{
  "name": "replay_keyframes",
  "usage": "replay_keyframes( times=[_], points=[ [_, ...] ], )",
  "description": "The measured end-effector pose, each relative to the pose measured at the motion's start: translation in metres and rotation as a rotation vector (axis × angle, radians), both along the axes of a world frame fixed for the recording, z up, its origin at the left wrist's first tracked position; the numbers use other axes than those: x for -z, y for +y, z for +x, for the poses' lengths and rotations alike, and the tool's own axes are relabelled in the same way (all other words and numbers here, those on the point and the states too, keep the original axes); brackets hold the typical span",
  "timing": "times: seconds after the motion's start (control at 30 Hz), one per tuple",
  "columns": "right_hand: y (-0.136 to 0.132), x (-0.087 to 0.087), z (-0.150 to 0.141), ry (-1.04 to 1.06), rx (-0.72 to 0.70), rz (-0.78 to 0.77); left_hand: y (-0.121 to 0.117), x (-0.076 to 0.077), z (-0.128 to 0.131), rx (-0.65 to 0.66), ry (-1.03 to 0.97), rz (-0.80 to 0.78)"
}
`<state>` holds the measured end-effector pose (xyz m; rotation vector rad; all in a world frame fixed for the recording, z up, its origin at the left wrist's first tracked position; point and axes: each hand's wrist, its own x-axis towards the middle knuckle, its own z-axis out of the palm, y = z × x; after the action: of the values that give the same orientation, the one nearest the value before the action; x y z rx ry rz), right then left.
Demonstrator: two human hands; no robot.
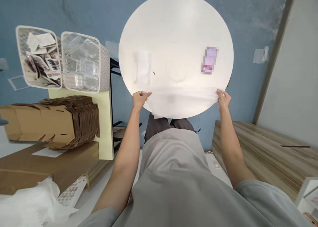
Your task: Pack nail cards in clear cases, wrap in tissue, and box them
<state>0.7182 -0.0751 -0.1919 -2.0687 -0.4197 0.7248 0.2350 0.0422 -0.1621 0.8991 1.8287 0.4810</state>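
A thin, whitish, see-through sheet (184,98) is stretched over the near part of the round white table (174,25). My left hand (139,99) pinches its left end, and the fingers of my right hand (224,98) are closed on its right end. One corner of the sheet droops past the near edge of the table. Beyond my left hand lies a flat white folded piece (143,68), its kind unclear. A purple and pink rectangular thing (210,60), blurred by pixelation, lies beyond my right hand.
At the left, a white basket (99,65) holds clear plastic boxes; another basket (18,51) holds printed packets. Folded brown cardboard boxes (57,121) are stacked on a pale yellow table (105,121). Wood-grain boards (248,144) lie at the right.
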Motion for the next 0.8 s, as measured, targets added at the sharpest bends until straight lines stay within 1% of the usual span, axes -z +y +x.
replay_keyframes(
  times=[0.07, 0.13, 0.2, 0.3, 0.33, 0.4, 0.47, 0.5, 0.57, 0.67, 0.73, 0.8],
  points=[
    [-0.006, 0.014, 0.002, -0.093, 0.04, -0.044, -0.001, 0.011, 0.017, -0.062, -0.071, -0.024],
    [-0.009, 0.023, -0.002, -0.164, 0.077, -0.113, -0.004, 0.019, 0.029, -0.075, -0.135, -0.078],
    [-0.012, 0.03, -0.006, -0.201, 0.098, -0.174, -0.008, 0.027, 0.039, -0.023, -0.14, -0.131],
    [-0.018, 0.036, -0.005, -0.256, 0.08, -0.241, -0.014, 0.04, 0.048, 0.086, -0.019, -0.151],
    [-0.02, 0.036, -0.003, -0.277, 0.05, -0.27, -0.016, 0.043, 0.05, 0.095, 0.024, -0.135],
    [-0.024, 0.036, 0.005, -0.277, -0.065, -0.323, -0.019, 0.048, 0.052, 0.066, 0.083, -0.08],
    [-0.025, 0.034, 0.012, -0.211, -0.197, -0.35, -0.021, 0.05, 0.051, 0.038, 0.109, -0.02],
    [-0.025, 0.032, 0.015, -0.177, -0.241, -0.353, -0.022, 0.049, 0.05, 0.051, 0.119, 0.01],
    [-0.023, 0.029, 0.018, -0.177, -0.268, -0.361, -0.023, 0.048, 0.048, 0.128, 0.147, 0.063],
    [-0.017, 0.026, 0.019, -0.323, -0.285, -0.424, -0.025, 0.046, 0.047, 0.251, 0.201, 0.118],
    [-0.014, 0.025, 0.022, -0.416, -0.307, -0.481, -0.027, 0.049, 0.05, 0.277, 0.223, 0.128],
    [-0.011, 0.023, 0.026, -0.47, -0.283, -0.522, -0.029, 0.053, 0.054, 0.241, 0.226, 0.119]
  ],
)
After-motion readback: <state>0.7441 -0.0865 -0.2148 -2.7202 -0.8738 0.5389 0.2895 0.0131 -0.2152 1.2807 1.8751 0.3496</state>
